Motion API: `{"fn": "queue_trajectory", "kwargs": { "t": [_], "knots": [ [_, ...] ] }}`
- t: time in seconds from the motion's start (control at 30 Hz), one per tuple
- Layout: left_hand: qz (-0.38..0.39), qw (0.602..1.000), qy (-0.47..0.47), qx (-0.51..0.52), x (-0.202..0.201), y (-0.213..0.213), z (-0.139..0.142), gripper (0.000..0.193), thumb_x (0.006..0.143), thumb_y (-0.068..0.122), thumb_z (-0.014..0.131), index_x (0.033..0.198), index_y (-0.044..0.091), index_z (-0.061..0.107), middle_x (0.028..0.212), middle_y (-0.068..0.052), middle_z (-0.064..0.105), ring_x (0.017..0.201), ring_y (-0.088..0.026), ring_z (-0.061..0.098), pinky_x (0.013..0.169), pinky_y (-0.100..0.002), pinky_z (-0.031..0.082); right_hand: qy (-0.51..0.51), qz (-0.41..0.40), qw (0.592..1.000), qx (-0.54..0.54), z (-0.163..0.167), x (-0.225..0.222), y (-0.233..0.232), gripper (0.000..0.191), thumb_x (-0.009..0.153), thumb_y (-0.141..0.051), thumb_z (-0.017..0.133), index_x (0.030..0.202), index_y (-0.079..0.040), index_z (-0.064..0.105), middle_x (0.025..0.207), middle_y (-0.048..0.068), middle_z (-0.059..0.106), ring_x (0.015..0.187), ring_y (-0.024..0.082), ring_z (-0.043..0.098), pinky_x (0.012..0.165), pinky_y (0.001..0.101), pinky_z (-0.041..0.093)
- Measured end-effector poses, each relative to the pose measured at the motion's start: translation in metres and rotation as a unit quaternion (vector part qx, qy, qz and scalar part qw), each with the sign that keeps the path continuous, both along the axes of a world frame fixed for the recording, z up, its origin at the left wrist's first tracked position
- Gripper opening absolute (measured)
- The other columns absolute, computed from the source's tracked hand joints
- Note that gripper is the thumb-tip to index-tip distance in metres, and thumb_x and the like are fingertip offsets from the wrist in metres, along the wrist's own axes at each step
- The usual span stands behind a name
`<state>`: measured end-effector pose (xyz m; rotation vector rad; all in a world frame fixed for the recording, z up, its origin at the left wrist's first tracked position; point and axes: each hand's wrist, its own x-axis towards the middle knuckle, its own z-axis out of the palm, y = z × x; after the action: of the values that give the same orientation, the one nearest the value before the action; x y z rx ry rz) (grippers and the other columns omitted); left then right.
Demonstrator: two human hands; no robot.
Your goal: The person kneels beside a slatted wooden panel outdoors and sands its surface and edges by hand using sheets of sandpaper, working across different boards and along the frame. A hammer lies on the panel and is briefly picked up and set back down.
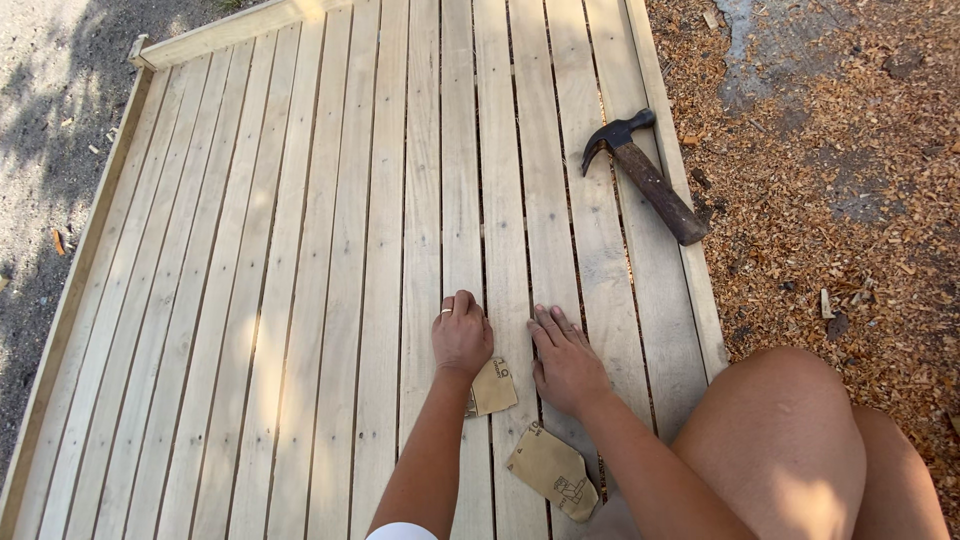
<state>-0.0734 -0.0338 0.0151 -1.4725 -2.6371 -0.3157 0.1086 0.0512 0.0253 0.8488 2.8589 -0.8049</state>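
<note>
My left hand (pixel 461 335) rests on a pale wooden slat panel (pixel 300 300), fingers curled under, with a ring on one finger. Whether it grips anything small I cannot tell. My right hand (pixel 564 358) lies flat on the slats just to its right, fingers spread forward. A torn piece of brown paper (pixel 494 388) lies under my left wrist. A second, larger piece of brown paper (pixel 553 469) lies nearer me, beside my right forearm. A claw hammer (pixel 645 176) with a dark wooden handle lies on the panel's right edge, beyond my right hand.
My bare knee (pixel 790 440) is at the bottom right, beside the panel. Wood shavings (pixel 850 200) cover the ground on the right. Grey gravel ground (pixel 50 150) lies to the left. A raised board (pixel 230 30) frames the panel's far left corner.
</note>
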Motion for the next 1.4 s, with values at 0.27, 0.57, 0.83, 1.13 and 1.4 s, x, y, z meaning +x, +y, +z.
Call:
{"fn": "queue_trajectory", "kwargs": {
  "t": [0.27, 0.57, 0.83, 1.13, 1.4],
  "knots": [
    [-0.067, 0.994, -0.079, 0.019, -0.027, -0.013, 0.009, 0.004, 0.082, 0.011, 0.073, 0.086, 0.009, 0.073, 0.108, -0.004, 0.057, 0.103, -0.025, 0.060, 0.082, -0.040, 0.055, 0.002, 0.000, 1.000, 0.002, 0.001, -0.001, -0.001, 0.066, 0.091, -0.020, 0.057, 0.152, -0.010, 0.035, 0.167, 0.008, 0.022, 0.154, 0.028, 0.018, 0.125, 0.0455, 0.019],
    [-0.066, 0.995, -0.076, -0.006, -0.015, -0.005, 0.008, 0.005, 0.077, 0.012, 0.074, 0.078, 0.008, 0.072, 0.106, -0.004, 0.058, 0.102, -0.024, 0.060, 0.083, -0.040, 0.054, 0.002, 0.001, 1.000, 0.017, 0.000, -0.001, -0.002, 0.065, 0.091, -0.020, 0.055, 0.152, -0.009, 0.035, 0.165, 0.010, 0.024, 0.154, 0.029, 0.018, 0.124, 0.0464, 0.019],
    [0.083, 0.990, -0.117, 0.009, -0.018, 0.013, 0.007, 0.006, 0.084, 0.013, 0.068, 0.083, 0.007, 0.069, 0.111, -0.005, 0.057, 0.106, -0.026, 0.060, 0.075, -0.043, 0.057, 0.014, -0.005, 1.000, 0.011, -0.002, -0.001, -0.002, 0.064, 0.090, -0.020, 0.055, 0.150, -0.008, 0.037, 0.165, 0.009, 0.026, 0.154, 0.029, 0.020, 0.125, 0.0467, 0.020],
    [0.102, 0.978, -0.170, 0.071, -0.005, -0.009, 0.010, 0.005, 0.077, 0.014, 0.074, 0.076, 0.012, 0.079, 0.106, -0.001, 0.061, 0.107, -0.025, 0.060, 0.082, -0.042, 0.055, 0.003, -0.002, 1.000, 0.018, -0.003, -0.002, -0.002, 0.064, 0.090, -0.020, 0.056, 0.150, -0.008, 0.038, 0.165, 0.010, 0.026, 0.155, 0.029, 0.020, 0.125, 0.0468, 0.020],
    [0.152, 0.965, -0.175, 0.122, 0.017, -0.041, -0.005, 0.040, 0.084, 0.002, 0.058, 0.122, 0.008, 0.070, 0.135, -0.010, 0.060, 0.121, -0.032, 0.059, 0.098, -0.044, 0.051, -0.017, 0.005, 1.000, -0.006, 0.003, -0.003, 0.003, 0.064, 0.093, -0.022, 0.056, 0.152, -0.012, 0.035, 0.167, 0.006, 0.022, 0.155, 0.026, 0.017, 0.126, 0.0445, 0.019]
  ]
}}
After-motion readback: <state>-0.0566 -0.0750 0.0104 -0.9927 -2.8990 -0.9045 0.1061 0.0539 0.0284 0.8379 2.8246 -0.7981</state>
